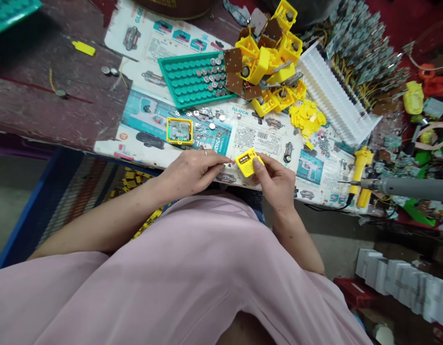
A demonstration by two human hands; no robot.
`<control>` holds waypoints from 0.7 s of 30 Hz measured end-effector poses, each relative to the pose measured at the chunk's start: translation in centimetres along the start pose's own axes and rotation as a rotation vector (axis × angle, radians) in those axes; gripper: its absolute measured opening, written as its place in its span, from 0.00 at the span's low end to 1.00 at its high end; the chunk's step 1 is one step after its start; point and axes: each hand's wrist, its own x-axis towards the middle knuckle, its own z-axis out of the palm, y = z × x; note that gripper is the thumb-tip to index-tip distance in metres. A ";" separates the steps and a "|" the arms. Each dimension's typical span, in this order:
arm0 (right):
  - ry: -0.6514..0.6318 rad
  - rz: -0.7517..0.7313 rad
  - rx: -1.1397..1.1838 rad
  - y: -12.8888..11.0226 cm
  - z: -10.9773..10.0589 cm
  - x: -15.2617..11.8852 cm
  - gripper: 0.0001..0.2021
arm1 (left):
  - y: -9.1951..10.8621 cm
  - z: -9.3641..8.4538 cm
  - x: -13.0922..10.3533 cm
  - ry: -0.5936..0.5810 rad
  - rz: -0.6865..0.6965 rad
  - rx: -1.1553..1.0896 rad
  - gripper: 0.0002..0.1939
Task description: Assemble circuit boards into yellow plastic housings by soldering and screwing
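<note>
My right hand (277, 179) grips a small yellow plastic case (247, 163), thumb on its face. The case has a row of dark slots with shiny parts in them and a patch of round holes. My left hand (196, 168), wearing a ring, is just left of the case, its fingers drawn together and pointing at it. What its fingertips hold, if anything, I cannot make out. Behind my left hand, an open yellow casing (180, 131) with a green circuit board inside lies on the printed cardboard (257, 136). Button cells (212, 126) and small metal pieces are scattered beside it.
A green tray (185, 79) holds several button cells. Behind it are piled yellow housings (260, 64); yellow tabs (307, 119) lie nearer. At right, a white rack (336, 93) stands before wired metal parts. An electric screwdriver (404, 187) juts in from the right edge.
</note>
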 end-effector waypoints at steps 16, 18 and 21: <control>-0.004 -0.028 0.019 0.1 0.2 0.0 0.21 | -0.1 0.2 -0.1 -0.019 -0.026 0.047 0.16; 0.000 -0.027 0.035 0.2 0.2 0.1 0.21 | -0.1 0.3 -0.2 -0.026 -0.033 0.049 0.16; 0.024 -0.038 0.086 0.3 0.3 0.1 0.21 | -0.2 0.3 -0.2 -0.025 -0.031 0.035 0.16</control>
